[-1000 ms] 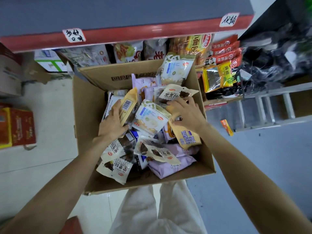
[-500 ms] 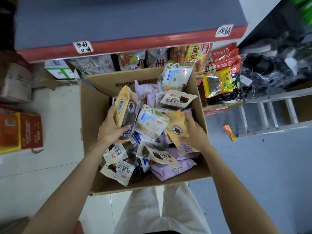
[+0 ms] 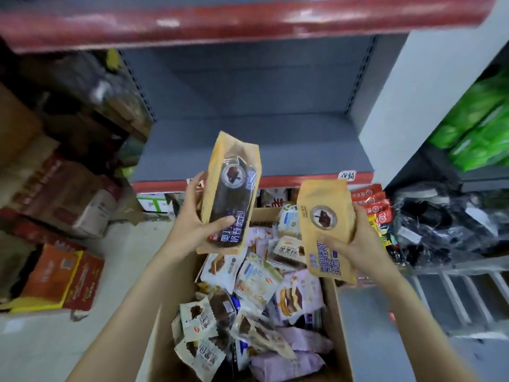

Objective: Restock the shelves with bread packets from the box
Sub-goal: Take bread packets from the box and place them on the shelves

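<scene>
My left hand (image 3: pixel 192 224) grips a tan bread packet with a dark loaf (image 3: pixel 230 194) and holds it upright above the box. My right hand (image 3: pixel 355 244) grips a second tan bread packet (image 3: pixel 323 230), also raised, to the right. Below them the cardboard box (image 3: pixel 340 340) stands open, filled with several white, purple and tan bread packets (image 3: pixel 253 299). Straight ahead is a grey shelf board (image 3: pixel 275 150) with a red front lip, bare of goods. The lower shelf behind the box holds packaged snacks (image 3: pixel 369 205).
Stacked cardboard cartons (image 3: pixel 63 188) and an orange box (image 3: pixel 57 274) crowd the floor at left. Black wrapped bundles (image 3: pixel 440 221) and green bags (image 3: pixel 479 125) sit on the rack at right, with a metal ladder-like frame (image 3: pixel 454 296) low on the right.
Both hands have lifted out of the box, each with a tan packet, up toward the grey shelf. My view has tilted upward, so the shelf now fills the middle.
</scene>
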Available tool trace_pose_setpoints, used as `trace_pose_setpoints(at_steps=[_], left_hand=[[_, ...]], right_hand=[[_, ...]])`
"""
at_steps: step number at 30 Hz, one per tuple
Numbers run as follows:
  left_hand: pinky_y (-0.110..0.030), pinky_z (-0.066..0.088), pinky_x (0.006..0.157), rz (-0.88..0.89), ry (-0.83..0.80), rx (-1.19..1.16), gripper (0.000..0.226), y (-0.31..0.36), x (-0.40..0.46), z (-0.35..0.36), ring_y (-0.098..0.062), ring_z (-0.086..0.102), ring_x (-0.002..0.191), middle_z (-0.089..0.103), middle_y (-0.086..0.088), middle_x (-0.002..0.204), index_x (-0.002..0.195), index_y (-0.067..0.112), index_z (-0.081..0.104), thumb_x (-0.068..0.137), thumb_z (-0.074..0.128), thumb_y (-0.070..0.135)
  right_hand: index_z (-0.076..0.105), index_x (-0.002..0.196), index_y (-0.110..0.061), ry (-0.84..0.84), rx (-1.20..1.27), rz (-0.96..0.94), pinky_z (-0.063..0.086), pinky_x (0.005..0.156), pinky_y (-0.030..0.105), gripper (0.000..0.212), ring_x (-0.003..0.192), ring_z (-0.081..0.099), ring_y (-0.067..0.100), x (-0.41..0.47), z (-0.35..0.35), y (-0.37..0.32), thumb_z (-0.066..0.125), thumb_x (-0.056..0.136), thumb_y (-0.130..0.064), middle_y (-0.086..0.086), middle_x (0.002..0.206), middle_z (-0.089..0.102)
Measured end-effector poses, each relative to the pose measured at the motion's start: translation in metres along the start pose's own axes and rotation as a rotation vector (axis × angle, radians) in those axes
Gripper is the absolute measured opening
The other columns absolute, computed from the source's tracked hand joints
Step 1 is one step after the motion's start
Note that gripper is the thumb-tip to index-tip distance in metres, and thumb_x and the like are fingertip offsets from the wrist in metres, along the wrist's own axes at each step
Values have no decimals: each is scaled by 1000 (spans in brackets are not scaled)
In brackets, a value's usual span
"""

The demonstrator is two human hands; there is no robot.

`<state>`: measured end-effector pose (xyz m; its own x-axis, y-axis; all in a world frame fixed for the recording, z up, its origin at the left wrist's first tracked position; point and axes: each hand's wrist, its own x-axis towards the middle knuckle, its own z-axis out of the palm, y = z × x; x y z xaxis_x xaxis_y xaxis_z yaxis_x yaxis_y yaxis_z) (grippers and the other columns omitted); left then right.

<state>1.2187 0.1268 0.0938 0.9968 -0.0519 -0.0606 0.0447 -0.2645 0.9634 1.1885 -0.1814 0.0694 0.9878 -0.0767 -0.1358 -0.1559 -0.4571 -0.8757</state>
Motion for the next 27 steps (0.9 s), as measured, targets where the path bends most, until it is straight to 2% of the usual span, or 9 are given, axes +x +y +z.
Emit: trace_pose_setpoints(at_steps=[3, 5, 8, 11, 14, 17, 21, 25, 27], left_hand=[[-19, 51, 81, 160, 0, 36, 83, 55, 8, 4, 0, 59, 105, 52, 8, 123, 121, 46, 29, 55, 80, 47], [-20, 50, 81, 239, 37, 47, 74, 92, 16, 6, 0, 58, 106, 53, 9, 123, 115, 51, 34, 55, 77, 50], [-20, 50, 79, 367, 115, 38, 70, 152, 25, 6, -2, 61, 101, 58, 7, 117, 112, 54, 40, 52, 77, 49], [-12, 50, 71, 490, 123, 60, 71, 213, 40, 9, -2, 65, 93, 63, 11, 107, 111, 49, 44, 51, 81, 42], [-19, 51, 76, 558, 93, 261, 69, 270, 68, 12, -2, 65, 91, 64, 17, 100, 110, 53, 43, 50, 77, 48], [-32, 48, 86, 579, 47, 600, 67, 321, 110, 18, -11, 62, 97, 64, 15, 107, 113, 52, 43, 54, 75, 49], [-32, 45, 85, 653, 108, 978, 65, 372, 173, 40, -16, 58, 97, 62, 14, 111, 121, 49, 46, 65, 79, 43], [-28, 46, 85, 621, -95, 976, 67, 388, 234, 68, -17, 57, 106, 58, 12, 118, 123, 44, 49, 65, 82, 36], [-19, 43, 79, 589, -242, 928, 66, 386, 257, 87, -15, 55, 108, 55, 12, 117, 126, 34, 52, 69, 83, 26]], right_hand=[[31, 125, -32, 14, 26, -180, 44, 65, 11, 77, 87, 56, -10, 14, -36, -52, 83, 68, -26, -27, 102, 53], [39, 117, -37, 5, 51, -277, 47, 67, 10, 72, 86, 60, -11, 20, -61, -80, 86, 63, -34, -24, 96, 63], [48, 115, -39, -2, 129, -369, 54, 72, 24, 65, 89, 65, 0, 28, -98, -115, 84, 61, -42, -22, 99, 67], [50, 115, -35, 15, 280, -424, 56, 67, 23, 59, 88, 69, 8, 37, -133, -143, 82, 65, -34, -14, 102, 69], [52, 112, -34, 68, 466, -432, 56, 61, 25, 58, 82, 71, 15, 50, -164, -167, 83, 63, -30, -7, 97, 72], [51, 118, -28, 134, 600, -422, 57, 70, 33, 60, 86, 71, 19, 67, -192, -188, 72, 62, -37, 0, 104, 71], [48, 124, -23, 215, 680, -416, 57, 75, 38, 61, 88, 71, 18, 94, -220, -207, 72, 70, -36, 0, 108, 70], [46, 123, -21, 274, 656, -437, 55, 60, 26, 48, 78, 71, 10, 118, -241, -223, 68, 82, -31, 0, 106, 69], [44, 126, -21, 292, 616, -449, 57, 64, 27, 53, 83, 70, 13, 128, -250, -230, 69, 81, -33, 1, 110, 67]])
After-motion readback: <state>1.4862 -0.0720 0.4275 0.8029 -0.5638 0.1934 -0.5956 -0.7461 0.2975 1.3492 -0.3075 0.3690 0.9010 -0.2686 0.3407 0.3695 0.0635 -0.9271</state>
